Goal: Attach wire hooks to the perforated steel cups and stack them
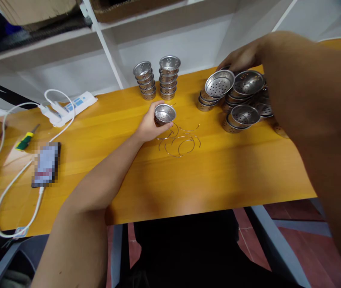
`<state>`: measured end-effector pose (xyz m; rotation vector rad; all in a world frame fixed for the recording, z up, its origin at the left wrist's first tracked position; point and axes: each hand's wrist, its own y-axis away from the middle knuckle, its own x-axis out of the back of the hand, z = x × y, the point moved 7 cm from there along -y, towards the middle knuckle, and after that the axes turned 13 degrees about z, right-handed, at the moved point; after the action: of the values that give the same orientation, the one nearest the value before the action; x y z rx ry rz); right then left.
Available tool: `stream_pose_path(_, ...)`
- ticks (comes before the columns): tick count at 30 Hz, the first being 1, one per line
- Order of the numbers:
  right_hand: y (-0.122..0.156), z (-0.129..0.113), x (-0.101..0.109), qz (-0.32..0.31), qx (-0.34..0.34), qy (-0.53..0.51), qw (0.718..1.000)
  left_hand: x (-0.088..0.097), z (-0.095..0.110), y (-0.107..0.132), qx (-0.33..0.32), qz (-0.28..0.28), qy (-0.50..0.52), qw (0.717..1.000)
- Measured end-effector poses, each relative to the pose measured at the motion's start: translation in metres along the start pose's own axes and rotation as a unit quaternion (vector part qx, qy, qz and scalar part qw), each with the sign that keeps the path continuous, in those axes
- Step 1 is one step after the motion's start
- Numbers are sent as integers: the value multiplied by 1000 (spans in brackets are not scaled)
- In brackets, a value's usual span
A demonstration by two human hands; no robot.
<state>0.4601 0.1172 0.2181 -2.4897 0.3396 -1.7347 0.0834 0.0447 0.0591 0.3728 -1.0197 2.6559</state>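
Observation:
My left hand (151, 126) is closed around a small perforated metal cup (165, 114), held upright with its mouth toward me. Just beyond it stand two neat stacks of the same cups, one on the left (145, 81) and one on the right (169, 78). Thin wire rings (186, 146), some of them open curves, lie by the held cup. My right hand (244, 58) reaches behind a cluster of perforated cups (245, 116) on the right, several of them stacked and leaning. Its fingers are mostly hidden behind the tilted front-left cup (219, 84).
On the left of the wooden table (188, 188) are a white power strip (79, 105), a looping white cable, a green-and-yellow screwdriver (25, 141) and a blurred phone (47, 165). White shelving (170, 30) backs the table.

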Motion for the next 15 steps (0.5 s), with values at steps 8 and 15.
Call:
stream_pose_path(8, 10, 19, -10, -151, -92, 114, 978, -1, 11, 0, 7, -20, -17, 1000)
stream_pose_path(15, 27, 27, -4, -153, -84, 81, 981, 0, 12, 0, 6, -19, -13, 1000)
